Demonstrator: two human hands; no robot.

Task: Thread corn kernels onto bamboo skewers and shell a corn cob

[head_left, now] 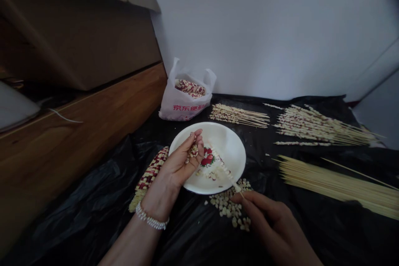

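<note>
My left hand [182, 160], with a beaded bracelet at the wrist, is cupped palm-up over the white bowl [235, 145]. Several loose corn kernels [193, 151] lie in its curled fingers. Between the thumb and fingers of my right hand [264, 212] is the lower end of a bamboo skewer [225, 168], threaded with kernels and slanting up over the bowl. Its tip is faint against the bowl. More kernels rest on the bowl's bottom, by a printed red flower. A pile of pale kernels [229, 208] lies just beyond my right fingers. Beside my left wrist is a red-and-yellow corn cob [152, 170].
Black plastic sheeting [187, 232] covers the surface. A white plastic bag [187, 106] of cobs stands behind the bowl. Threaded skewers lie in a small bundle [238, 115] and a larger pile [311, 126]. Bare skewers [336, 183] are at right. A wooden edge [124, 99] runs along the left.
</note>
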